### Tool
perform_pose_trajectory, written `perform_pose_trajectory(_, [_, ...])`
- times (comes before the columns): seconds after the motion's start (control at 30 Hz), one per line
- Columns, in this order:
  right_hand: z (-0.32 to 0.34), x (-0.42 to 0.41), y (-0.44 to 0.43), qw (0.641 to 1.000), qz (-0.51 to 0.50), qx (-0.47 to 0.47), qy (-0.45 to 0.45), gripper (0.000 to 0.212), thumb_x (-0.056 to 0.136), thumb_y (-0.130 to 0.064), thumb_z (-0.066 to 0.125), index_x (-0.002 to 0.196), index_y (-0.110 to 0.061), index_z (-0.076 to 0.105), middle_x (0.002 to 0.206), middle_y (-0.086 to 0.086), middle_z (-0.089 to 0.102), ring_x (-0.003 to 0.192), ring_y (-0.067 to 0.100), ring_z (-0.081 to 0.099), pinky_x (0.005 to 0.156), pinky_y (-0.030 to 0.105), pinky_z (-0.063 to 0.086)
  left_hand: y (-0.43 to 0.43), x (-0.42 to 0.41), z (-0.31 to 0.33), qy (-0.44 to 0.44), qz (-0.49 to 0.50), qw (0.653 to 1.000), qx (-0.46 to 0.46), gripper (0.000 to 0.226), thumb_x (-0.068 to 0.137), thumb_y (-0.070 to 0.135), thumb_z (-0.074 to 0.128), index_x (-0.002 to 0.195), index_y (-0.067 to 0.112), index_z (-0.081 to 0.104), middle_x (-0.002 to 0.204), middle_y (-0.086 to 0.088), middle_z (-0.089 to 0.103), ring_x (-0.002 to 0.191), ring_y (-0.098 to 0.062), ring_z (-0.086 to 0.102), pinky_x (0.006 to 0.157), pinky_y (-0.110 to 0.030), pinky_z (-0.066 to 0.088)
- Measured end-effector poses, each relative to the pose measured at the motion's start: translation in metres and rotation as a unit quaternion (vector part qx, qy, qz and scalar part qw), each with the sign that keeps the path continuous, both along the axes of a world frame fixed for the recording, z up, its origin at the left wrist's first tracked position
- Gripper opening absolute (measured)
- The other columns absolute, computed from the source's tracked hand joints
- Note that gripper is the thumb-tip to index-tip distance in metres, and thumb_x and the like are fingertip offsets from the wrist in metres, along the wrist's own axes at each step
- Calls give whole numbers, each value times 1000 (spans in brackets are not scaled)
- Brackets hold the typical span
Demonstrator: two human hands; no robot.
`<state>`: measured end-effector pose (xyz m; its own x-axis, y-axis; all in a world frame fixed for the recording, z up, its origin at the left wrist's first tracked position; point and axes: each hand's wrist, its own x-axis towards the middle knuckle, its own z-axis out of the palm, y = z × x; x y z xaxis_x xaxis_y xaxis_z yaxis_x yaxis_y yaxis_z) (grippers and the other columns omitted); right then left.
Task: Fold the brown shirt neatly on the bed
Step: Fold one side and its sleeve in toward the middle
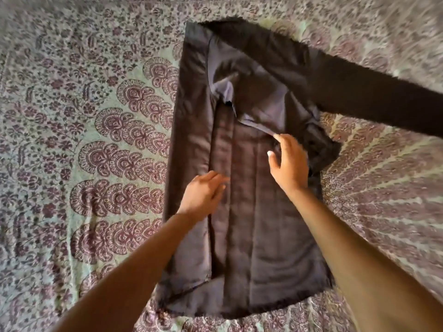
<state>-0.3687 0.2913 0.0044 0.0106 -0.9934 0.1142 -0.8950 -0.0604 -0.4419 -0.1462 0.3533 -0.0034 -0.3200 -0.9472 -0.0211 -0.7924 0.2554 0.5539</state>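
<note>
Neither hand grips anything. The left hand (203,190) lies with straight fingers on the shirt (263,236) beside the long fold. The right hand (288,161) has its fingers spread over the chest area; I cannot tell whether it touches the cloth or is just above it. The shirt lies lengthwise on the bed (84,116), with the collar end far from the person and the hem near. The task looks about a third done: the left side is already turned in over the body, giving a straight edge. The sleeve (374,97) on the right stretches out across the bed and has yet to be turned in with its side. After that the length needs folding up from the hem.
</note>
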Motion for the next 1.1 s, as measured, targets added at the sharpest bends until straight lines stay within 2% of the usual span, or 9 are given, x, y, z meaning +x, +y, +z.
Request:
perform_pose_trajectory(0.1, [2,-51,0,980,-187,60,33,60,80,-30,66,130,-6,45,130,18,48,115,38,48,88,47,42,-36,-44,3,78,78,993,50,43,83,37,35,105,20,68,94,-3,68,82,-25,65,68,-30,49])
perform_pose_trajectory(0.2, [1,-82,-3,900,-386,199,-31,79,85,-45,59,143,-7,23,147,23,26,133,39,30,102,50,32,-61,-81,2,88,106,988,64,24,88,21,51,103,20,70,99,-3,69,85,-24,65,70,-26,45])
perform_pose_trajectory(0.33, [-5,-101,-13,849,-448,236,-150,77,87,-36,61,144,-2,21,143,22,37,132,37,34,102,41,34,-90,-123,4,102,82,989,73,22,87,17,54,104,17,69,101,-6,70,86,-24,66,77,-32,51])
perform_pose_trajectory(0.5, [-4,-101,-33,862,-370,69,-341,20,87,-7,57,105,-10,63,106,13,64,100,25,58,80,30,44,-138,-169,7,206,55,958,191,62,85,25,66,140,17,39,139,-7,47,127,-18,45,105,-33,39])
perform_pose_trajectory(0.63, [34,-93,-47,896,-186,-3,-402,29,83,3,48,76,-25,52,84,-1,57,85,13,53,78,26,43,-164,-183,31,313,9,912,264,94,76,23,76,147,27,14,150,-4,27,137,-13,27,112,-32,29])
perform_pose_trajectory(0.73, [75,-83,-61,881,-99,-23,-462,20,79,-2,47,86,-20,51,86,-7,55,82,-2,52,79,17,42,-179,-162,56,338,21,916,216,52,65,20,83,108,26,55,107,-5,60,101,-12,57,94,-39,49])
perform_pose_trajectory(0.9, [100,-40,-69,820,-110,38,-560,41,81,-4,50,120,-17,44,112,1,54,103,9,53,96,27,43,-159,-93,110,396,190,894,90,19,77,13,74,75,22,58,67,8,56,61,5,53,56,-17,46])
perform_pose_trajectory(1.0, [90,2,-58,718,-272,213,-604,52,96,-39,41,136,-6,37,132,16,48,117,26,50,103,43,39,-117,-55,131,481,276,826,100,13,68,25,77,73,23,65,78,-4,62,79,-17,57,77,-41,52])
perform_pose_trajectory(1.1, [84,42,-48,480,-288,429,-709,90,81,-72,35,140,-5,30,138,20,42,124,36,46,93,49,40,-67,-26,148,557,343,750,98,19,63,22,76,80,20,70,87,-7,70,85,-21,64,85,-41,52])
